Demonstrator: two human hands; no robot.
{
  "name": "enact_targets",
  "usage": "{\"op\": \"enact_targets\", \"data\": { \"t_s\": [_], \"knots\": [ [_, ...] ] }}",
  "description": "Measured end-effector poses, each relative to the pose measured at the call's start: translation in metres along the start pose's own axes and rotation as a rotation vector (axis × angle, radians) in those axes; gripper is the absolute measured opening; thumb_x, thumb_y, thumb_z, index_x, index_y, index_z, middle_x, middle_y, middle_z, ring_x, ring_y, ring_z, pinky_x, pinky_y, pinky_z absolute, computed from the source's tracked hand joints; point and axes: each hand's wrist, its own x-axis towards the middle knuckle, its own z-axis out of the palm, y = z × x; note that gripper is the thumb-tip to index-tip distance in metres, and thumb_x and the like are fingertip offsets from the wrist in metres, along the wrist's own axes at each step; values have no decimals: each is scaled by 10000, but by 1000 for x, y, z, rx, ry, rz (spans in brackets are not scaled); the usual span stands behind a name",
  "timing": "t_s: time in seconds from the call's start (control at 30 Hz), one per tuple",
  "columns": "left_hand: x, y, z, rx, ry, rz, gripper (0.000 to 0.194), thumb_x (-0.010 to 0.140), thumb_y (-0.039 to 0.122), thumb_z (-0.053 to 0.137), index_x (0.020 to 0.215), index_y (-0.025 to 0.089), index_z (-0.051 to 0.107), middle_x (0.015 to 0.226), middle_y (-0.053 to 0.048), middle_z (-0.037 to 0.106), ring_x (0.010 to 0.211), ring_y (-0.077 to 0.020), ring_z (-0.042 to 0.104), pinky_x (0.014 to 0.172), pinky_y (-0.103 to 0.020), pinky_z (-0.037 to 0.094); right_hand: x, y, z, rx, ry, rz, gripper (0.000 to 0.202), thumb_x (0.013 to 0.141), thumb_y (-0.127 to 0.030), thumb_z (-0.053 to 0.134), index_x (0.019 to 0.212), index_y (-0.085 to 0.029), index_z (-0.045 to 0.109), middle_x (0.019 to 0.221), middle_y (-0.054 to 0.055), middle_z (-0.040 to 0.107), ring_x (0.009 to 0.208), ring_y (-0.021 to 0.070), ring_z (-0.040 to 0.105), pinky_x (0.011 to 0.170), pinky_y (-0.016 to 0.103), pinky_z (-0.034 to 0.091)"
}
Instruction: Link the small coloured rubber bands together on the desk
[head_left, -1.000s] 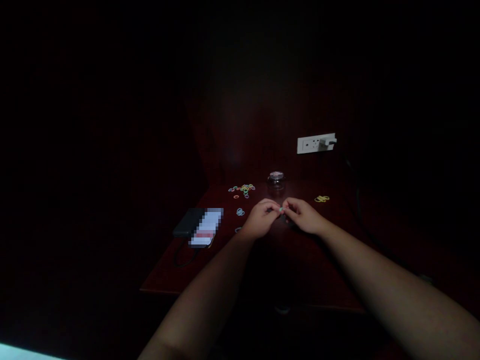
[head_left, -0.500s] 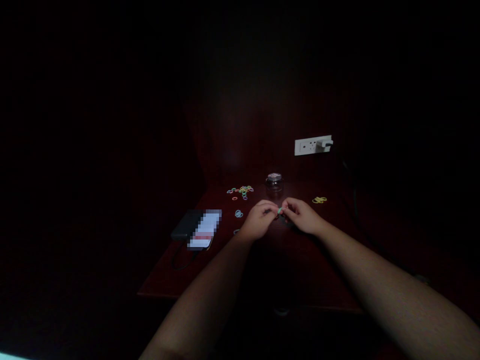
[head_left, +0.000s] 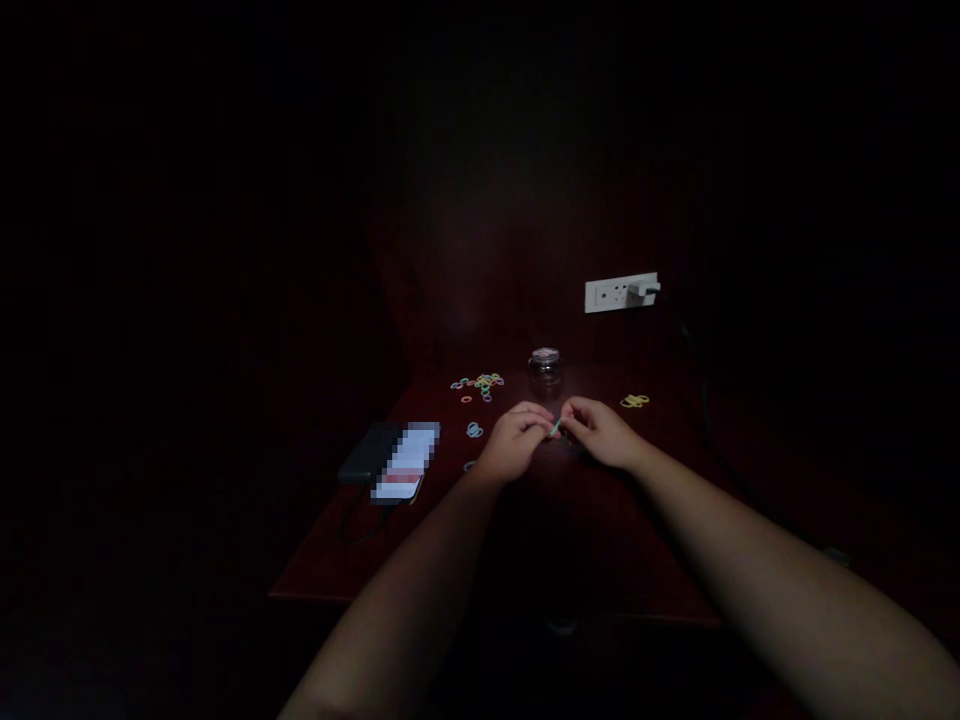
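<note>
My left hand (head_left: 519, 438) and my right hand (head_left: 600, 432) meet above the middle of the dark red table (head_left: 600, 550). Between their fingertips is a small green hair tie (head_left: 556, 427), pinched from both sides. Just behind the hands stands a clear lidded jar (head_left: 546, 370). Blue hair ties (head_left: 475, 430) lie in a small group left of my left hand, and another pale tie (head_left: 470, 466) is partly covered by my left forearm. To the right of my right hand sits a little heap of yellow hair ties (head_left: 634, 401).
Mixed coloured hair ties (head_left: 484, 383) are scattered at the back left. A phone (head_left: 407, 462) with a blurred screen rests against a dark flat box (head_left: 367, 455) at the left, with a cable nearby. A wall socket (head_left: 621, 293) holds a white plug. The surroundings are very dark.
The green hair tie has turned and now looks longer and straighter between my fingertips. Both hands stay nearly in place, and the whole view has shifted slightly.
</note>
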Motion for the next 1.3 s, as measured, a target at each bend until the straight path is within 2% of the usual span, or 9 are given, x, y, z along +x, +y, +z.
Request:
{"op": "enact_targets", "data": {
  "t_s": [0.2, 0.33, 0.43, 0.57, 0.7, 0.8, 1.03, 1.2, 1.3],
  "knots": [
    [0, -3, -3, -20, -25, 6, 245, 782, 142, 474, 679, 138, 696, 892, -63, 608, 869, -162, 571, 847, -285, 442, 1, 3, 0, 37, -7, 19, 214, 817, -375, 479, 732, -179, 470, 591, -16, 531, 534, 110, 488, 510, 220, 367],
    [2, -10, 0, -42, -13, 34, 227, 796, 138, 477, 781, 135, 704, 931, -78, 615, 889, -159, 571, 825, -282, 454, 0, 1, 4, 54, -29, 2, 191, 819, -351, 473, 736, -179, 468, 597, -20, 518, 543, 109, 491, 514, 219, 366],
    [1, -12, 2, 32, -3, 46, 178, 790, 160, 526, 833, 145, 698, 957, -80, 614, 891, -152, 570, 777, -264, 464, 0, -1, 4, 79, -29, 15, 186, 812, -347, 480, 733, -181, 456, 586, -26, 506, 527, 106, 482, 499, 214, 355],
    [0, -13, 3, 124, 34, 28, 129, 759, 239, 607, 801, 148, 689, 941, -75, 623, 836, -141, 579, 657, -225, 458, -1, -3, 4, 92, -40, 22, 213, 800, -372, 502, 726, -179, 450, 578, -34, 483, 507, 102, 472, 482, 214, 349],
    [1, -15, 3, 171, 108, 4, 122, 737, 258, 636, 784, 154, 676, 925, -65, 636, 848, -143, 585, 636, -215, 448, -3, -4, 3, 81, -51, 11, 220, 809, -376, 492, 724, -179, 450, 578, -31, 488, 509, 105, 481, 486, 217, 357],
    [1, -18, 3, 139, 135, -40, 163, 720, 244, 653, 853, 150, 658, 907, -65, 651, 819, -141, 594, 633, -218, 454, -3, -4, 3, 69, -51, 9, 216, 820, -376, 476, 735, -177, 457, 583, -28, 492, 510, 105, 483, 485, 215, 361],
    [2, -16, 7, -16, 78, -120, 242, 709, 184, 655, 937, 125, 600, 871, -73, 658, 793, -132, 609, 638, -210, 467, -2, -2, 3, 55, -51, 7, 216, 824, -376, 472, 742, -177, 457, 583, -26, 492, 507, 102, 477, 475, 208, 356],
    [3, -15, 7, -46, 114, -126, 208, 732, 185, 628, 925, 113, 593, 818, -69, 641, 736, -117, 605, 634, -212, 475, -3, -4, 4, 62, -66, -1, 222, 823, -381, 476, 730, -182, 448, 569, -30, 485, 499, 102, 468, 469, 209, 350],
    [4, -16, 5, -36, 169, -100, 175, 736, 194, 621, 892, 116, 598, 766, -51, 624, 684, -104, 587, 594, -198, 463, -2, -5, 3, 39, -26, 2, 217, 827, -376, 470, 731, -183, 451, 574, -28, 491, 498, 105, 481, 468, 211, 351]
  ]
}}
